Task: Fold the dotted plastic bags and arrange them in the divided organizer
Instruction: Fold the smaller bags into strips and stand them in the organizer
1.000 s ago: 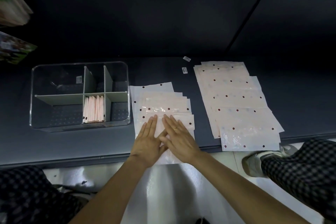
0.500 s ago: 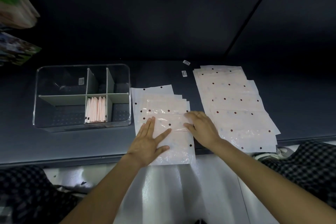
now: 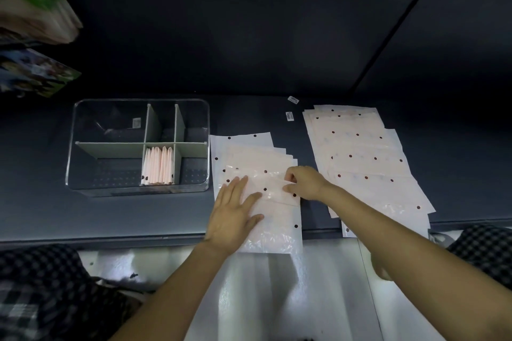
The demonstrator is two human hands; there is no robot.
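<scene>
head view: your left hand (image 3: 232,214) lies flat on the near pile of dotted bags (image 3: 257,174), fingers straight and spread, palm pressing the top bag (image 3: 273,203) down on its left side. your right hand (image 3: 304,183) is at the right edge of that same top bag, with thumb and fingers curled in and pinching the plastic where a fold line runs across it. the two hands are apart, with a strip of bag between them. the near end of the top bag hangs past the front edge of the dark shelf (image 3: 138,219).

the near pile sits just right of the clear organizer (image 3: 83,147), close to its right wall but whether they touch you cannot tell. the organizer has grey dividers (image 3: 110,148) that split it into several compartments. a row of folded bags (image 3: 158,166) stands upright in the front middle compartment; the other compartments hold no bags.

a second spread of flat dotted bags (image 3: 365,163) lies to the right, fanned out from the back of the shelf toward the front edge, apart from the near pile. your right forearm crosses over its near left corner. two small labels (image 3: 289,116) lie on the shelf between the piles, toward the back.

checked fabric (image 3: 41,285) shows at both lower corners, and some coloured packets (image 3: 33,72) sit at the upper left, blurred
</scene>
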